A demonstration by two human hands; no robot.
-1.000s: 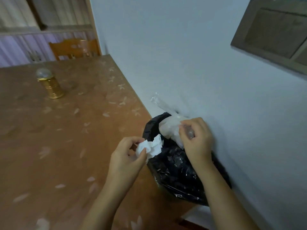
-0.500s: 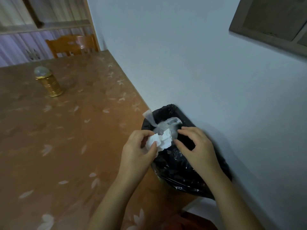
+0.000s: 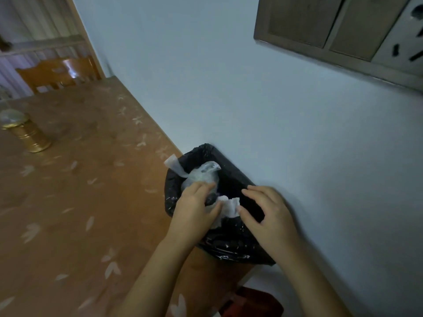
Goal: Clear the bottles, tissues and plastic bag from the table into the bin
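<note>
Bin [image 3: 231, 252]: lined with a crinkled, glossy black plastic liner, standing against the pale wall just off the bench's right edge, its rim about level with the bench top. Plastic bag [image 3: 201, 176]: thin, translucent white film, crumpled, lying in the bin's mouth at the far side, one twisted strip draped over the rim toward the bench. Tissue [image 3: 229, 207]: white, soft, creased wad, over the bin opening, pinched between thumb and fingers of the left hand [image 3: 194, 213], which is closed on it. Right hand [image 3: 270, 213]: fingers spread and curved, empty, hovering over the bin just beside the tissue; whether a fingertip touches it cannot be told. Bench [image 3: 75, 202]: brown glossy cover with a pale leaf print. Canister [image 3: 25, 131]: gold, ribbed cylinder with a clear domed lid, upright near the bench's left edge. Chair [image 3: 57, 73]: wooden, at the far edge.
</note>
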